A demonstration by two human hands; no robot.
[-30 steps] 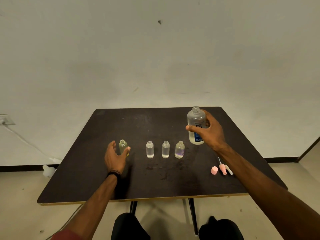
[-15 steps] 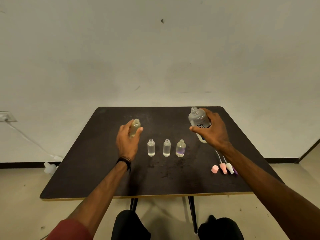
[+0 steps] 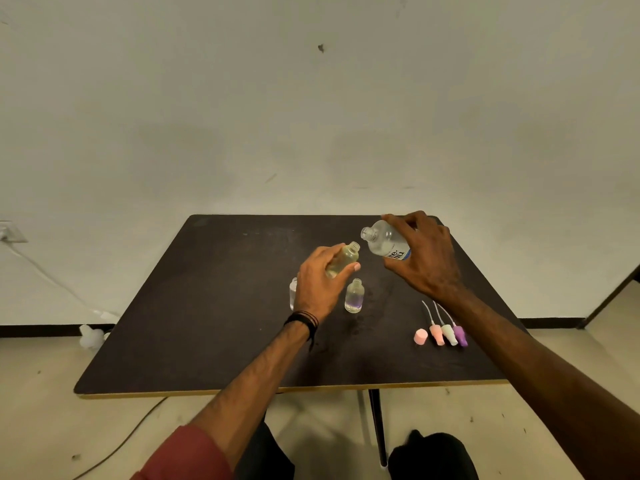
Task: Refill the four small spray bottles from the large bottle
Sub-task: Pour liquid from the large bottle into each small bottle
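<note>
Gripping the light, slippery small yellowish glass bottle (image 3: 343,259) mid-body, my left hand (image 3: 317,285) met my right hand (image 3: 426,258), wrapped round the heavier large clear plastic bottle (image 3: 384,241).

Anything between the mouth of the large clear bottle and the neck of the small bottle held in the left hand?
Nothing: head view shows a bare gap between large clear bottle and small yellowish bottle.

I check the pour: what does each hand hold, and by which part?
Left hand grips a small spray bottle by its body; right hand grips the large bottle by its body.
</note>
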